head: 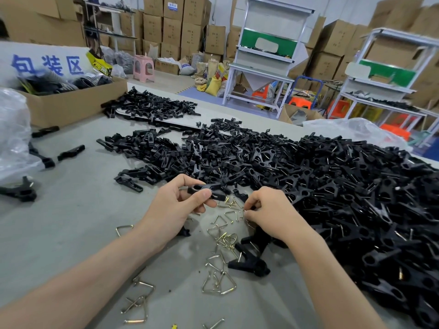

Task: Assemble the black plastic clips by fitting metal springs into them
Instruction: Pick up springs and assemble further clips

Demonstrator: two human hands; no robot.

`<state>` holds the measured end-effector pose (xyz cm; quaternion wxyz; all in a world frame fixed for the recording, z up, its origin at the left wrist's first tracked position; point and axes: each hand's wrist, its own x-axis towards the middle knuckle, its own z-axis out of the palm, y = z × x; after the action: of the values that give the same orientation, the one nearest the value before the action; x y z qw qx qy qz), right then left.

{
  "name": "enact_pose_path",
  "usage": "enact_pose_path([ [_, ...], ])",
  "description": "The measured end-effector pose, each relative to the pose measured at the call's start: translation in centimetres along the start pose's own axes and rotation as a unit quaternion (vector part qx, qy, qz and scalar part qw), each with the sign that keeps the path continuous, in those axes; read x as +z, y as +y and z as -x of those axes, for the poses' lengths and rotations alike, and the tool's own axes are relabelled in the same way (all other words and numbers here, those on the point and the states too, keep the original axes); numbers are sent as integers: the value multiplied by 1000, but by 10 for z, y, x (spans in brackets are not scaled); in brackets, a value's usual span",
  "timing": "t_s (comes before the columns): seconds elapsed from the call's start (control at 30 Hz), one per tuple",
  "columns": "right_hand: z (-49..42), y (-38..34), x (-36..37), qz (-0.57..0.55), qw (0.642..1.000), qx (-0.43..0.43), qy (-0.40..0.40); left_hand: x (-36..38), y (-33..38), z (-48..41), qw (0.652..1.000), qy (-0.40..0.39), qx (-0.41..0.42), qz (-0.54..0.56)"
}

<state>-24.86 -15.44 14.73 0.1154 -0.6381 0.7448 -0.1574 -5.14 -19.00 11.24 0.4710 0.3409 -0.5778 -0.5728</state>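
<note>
Left hand: the left hand (pixel 175 205) is raised a little above the table, its thumb and fingers curled round one black clip (pixel 206 189), which lies roughly level and points right.
Right hand: the right hand (pixel 268 210) is down at the table just right of the clip, its fingers curled in tight, the thumb and forefinger pinching a metal spring (pixel 244 211) that is mostly hidden by the fingertips.
Gap between hands: narrow, and the clip and the pinched spring are near each other but not touching.
Loose springs: triangular wire springs (pixel 223 241) are scattered on the grey table (pixel 71 222) between and in front of the two forearms, some of them tangled together.
Clips by the right forearm: a few black clips (pixel 251 260) lie on the table just left of the right forearm.
Big heap: a deep heap of clips (pixel 344 186) fills the right side of the table, many with bits of wire showing in them.
Middle pile: a flatter spread of black plastic parts (pixel 166 157) lies beyond the hands.
Far pile: a second black pile (pixel 152 105) sits farther back, near the table's far edge.
Far left: an open cardboard box (pixel 71 103) holds dark goods, and a clear plastic bag (pixel 11 134) bulges at the left edge.
Room behind: there are stacked cartons (pixel 173 27), a pink stool (pixel 143 67) and a white-framed workbench (pixel 268 55).
</note>
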Motion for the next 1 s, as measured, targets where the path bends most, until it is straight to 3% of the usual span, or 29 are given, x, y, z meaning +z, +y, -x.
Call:
enact_pose_path([
  [0.3, -1, -5, 9, -1, 999, 28, 20, 1, 2, 2, 1000, 1, 16, -3],
  [0.53, -1, -4, 11, 6, 1000, 13, -17, 0, 2, 3, 999, -6, 22, -44],
  [0.73, -2, -9, -4, -148, 980, 18, 130, 0, 1, 2, 999, 0, 17, -49],
  [1.0, 3, -11, -6, -384, 917, 55, 93, 1, 3, 3, 998, -9, 30, -49],
])
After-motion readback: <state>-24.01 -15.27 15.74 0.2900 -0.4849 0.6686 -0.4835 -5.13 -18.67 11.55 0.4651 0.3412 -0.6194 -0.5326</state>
